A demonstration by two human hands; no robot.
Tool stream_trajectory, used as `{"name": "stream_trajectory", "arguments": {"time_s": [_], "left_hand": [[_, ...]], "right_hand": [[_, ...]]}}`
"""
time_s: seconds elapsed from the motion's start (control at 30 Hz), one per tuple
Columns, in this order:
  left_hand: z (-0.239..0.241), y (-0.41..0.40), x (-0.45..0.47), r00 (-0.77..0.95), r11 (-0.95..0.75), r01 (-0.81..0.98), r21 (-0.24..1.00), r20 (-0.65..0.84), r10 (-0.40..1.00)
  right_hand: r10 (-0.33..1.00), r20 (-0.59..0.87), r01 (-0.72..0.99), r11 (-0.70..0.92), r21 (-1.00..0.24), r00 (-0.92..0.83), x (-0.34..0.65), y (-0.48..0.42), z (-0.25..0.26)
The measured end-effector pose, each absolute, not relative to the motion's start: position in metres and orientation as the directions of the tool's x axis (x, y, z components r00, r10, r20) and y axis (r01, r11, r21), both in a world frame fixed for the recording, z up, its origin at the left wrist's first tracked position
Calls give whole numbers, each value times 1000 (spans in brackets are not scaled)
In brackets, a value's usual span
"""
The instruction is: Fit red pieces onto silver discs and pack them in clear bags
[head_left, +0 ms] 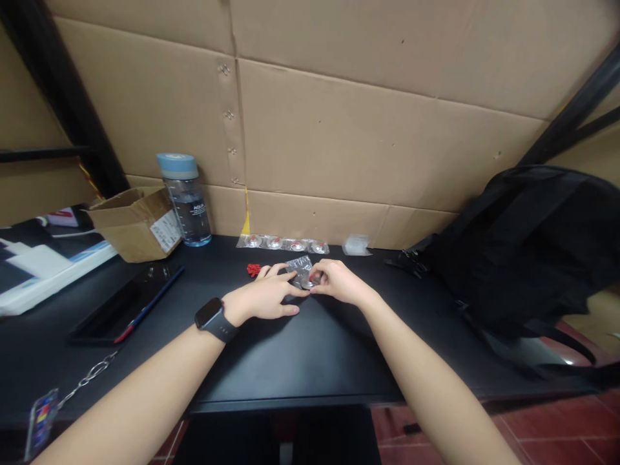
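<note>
My left hand [276, 294], with a black watch on its wrist, lies palm down on the black table with its fingers spread. Its fingertips touch the edge of a small clear plastic bag [301, 263]. Close by on the right, the fingers of my right hand [336, 282] are pinched on a small round clear piece with a red part [308, 282] at the bag's lower end. Whether that piece is inside the bag I cannot tell. A cluster of small red pieces [253, 270] lies just left of my left hand.
Several similar round pieces in clear bags [297, 246] line the cardboard wall [339, 129], beside a translucent packet [356, 245]. A water bottle [191, 210], open cardboard box [138, 223] and dark tablet [128, 307] are left; a black backpack [527, 252] sits right.
</note>
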State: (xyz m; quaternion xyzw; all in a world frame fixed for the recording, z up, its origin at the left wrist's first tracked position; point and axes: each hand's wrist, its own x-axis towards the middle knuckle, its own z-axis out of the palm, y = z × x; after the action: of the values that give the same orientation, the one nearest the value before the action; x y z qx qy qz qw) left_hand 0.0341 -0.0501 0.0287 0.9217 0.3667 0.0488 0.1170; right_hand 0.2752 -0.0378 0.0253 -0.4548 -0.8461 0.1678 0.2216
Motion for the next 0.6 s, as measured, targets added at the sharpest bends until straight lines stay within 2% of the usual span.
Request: {"name": "stream_trajectory", "arguments": {"time_s": [0.13, 0.37, 0.6], "left_hand": [[27, -50, 34, 731, -710, 641, 293, 51, 681], [25, -51, 34, 741, -716, 629, 303, 44, 670], [30, -52, 30, 739, -700, 643, 312, -11, 674]], "right_hand": [[836, 233, 661, 539, -523, -497, 272, -38, 21], [868, 385, 831, 447, -330, -314, 261, -32, 10], [885, 417, 834, 383, -398, -208, 257, -27, 0]]}}
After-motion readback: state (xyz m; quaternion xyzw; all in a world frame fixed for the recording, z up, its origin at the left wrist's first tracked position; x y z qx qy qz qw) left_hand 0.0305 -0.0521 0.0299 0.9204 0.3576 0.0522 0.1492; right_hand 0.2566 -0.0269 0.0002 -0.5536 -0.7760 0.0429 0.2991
